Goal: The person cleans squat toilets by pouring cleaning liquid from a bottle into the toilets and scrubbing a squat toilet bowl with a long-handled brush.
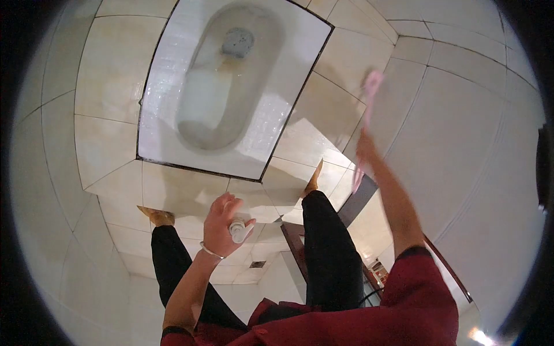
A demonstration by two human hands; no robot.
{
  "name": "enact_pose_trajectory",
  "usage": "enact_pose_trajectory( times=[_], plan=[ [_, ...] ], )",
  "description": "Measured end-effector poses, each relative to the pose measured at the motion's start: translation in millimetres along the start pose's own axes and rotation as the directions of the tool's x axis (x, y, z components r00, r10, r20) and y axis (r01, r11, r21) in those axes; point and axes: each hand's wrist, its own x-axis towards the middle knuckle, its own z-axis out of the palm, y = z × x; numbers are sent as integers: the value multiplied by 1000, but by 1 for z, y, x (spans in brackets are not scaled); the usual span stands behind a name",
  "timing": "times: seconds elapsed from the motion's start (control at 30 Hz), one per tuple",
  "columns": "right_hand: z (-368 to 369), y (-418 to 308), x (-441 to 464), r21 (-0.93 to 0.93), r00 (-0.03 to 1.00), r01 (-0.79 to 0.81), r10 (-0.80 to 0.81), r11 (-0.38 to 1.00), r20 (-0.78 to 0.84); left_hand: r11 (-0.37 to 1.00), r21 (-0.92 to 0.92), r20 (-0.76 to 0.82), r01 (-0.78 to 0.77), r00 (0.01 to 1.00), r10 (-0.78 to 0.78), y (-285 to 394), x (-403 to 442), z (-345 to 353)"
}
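Observation:
My left hand [218,229], with a bracelet at the wrist, is closed around a bottle with a white pump or spray top [238,230]. The hand hides most of the bottle's body. Out to the right, my right hand [365,148] grips a pink long-handled brush [373,83] by its handle. The brush's head points up and away from me, and the handle's end sticks out below my fist. Both the brush and this hand are smeared by motion. Ahead lies a white squat toilet [158,124] with water and a brownish stain in its bowl.
Beige floor tiles [107,95] surround the toilet. Tiled walls [467,127] rise on both sides. My bare feet stand apart on the floor. Behind me are a dark door sill [355,202] and a small floor drain [257,264].

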Motion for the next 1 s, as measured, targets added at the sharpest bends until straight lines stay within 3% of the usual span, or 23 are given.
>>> enact_pose_trajectory(
  times=[0.1, 0.23, 0.37, 0.47, 0.57, 0.63, 0.7, 0.77, 0.8, 0.83, 0.9, 0.93, 0.97, 1.0],
  plan=[
    [55, 41, -97, -209, 939, -137, 194, 968, 285, 999, 3, 28, -46, 999, 46, 0, -8, 2],
    [31, 39, -100, -307, 965, 19, 62, 952, 254, 997, 25, 32, -71, 997, 70, -10, -18, -6],
    [68, 22, -96, 36, 972, -220, 216, 975, 96, 995, 70, 8, -64, 998, 64, -5, -31, -24],
    [160, 56, -192, 173, 976, -110, 74, 979, 204, 998, 39, -9, -57, 998, 57, -6, -41, -29],
    [203, 77, -305, -23, 864, 66, -46, 998, 501, 997, 47, -42, -64, 997, 66, -12, -38, -33],
    [194, 80, -287, -32, 888, 111, -84, 993, 452, 997, 49, -27, -63, 998, 65, -12, -46, -33],
    [175, 55, -221, -54, 952, 139, -118, 989, 282, 997, 43, -57, -61, 996, 63, -12, -52, -33],
    [154, 12, -164, -103, 984, 33, -15, 994, 180, 997, 52, -26, -58, 998, 59, -13, -61, -32],
    [166, 26, -161, 222, 933, -311, 252, 924, 256, 996, 55, 1, -70, 998, 70, -14, -59, -33],
    [178, 42, -158, 493, 808, -587, 499, 642, 312, 995, 61, -1, -80, 997, 81, -14, -57, -35],
    [226, 93, -247, 877, 925, -365, 227, 313, 304, 996, 59, 5, -68, 998, 67, -10, -59, -35],
    [233, 102, -291, 692, 939, -312, 100, 652, 328, 995, 58, 11, -77, 997, 76, -9, -59, -36],
    [236, 106, -321, 419, 920, -165, -14, 893, 391, 994, 66, 16, -88, 996, 87, -8, -58, -36],
    [236, 108, -332, 101, 871, 45, -89, 994, 483, 993, 72, 21, -96, 995, 94, -8, -58, -34]
  ],
)
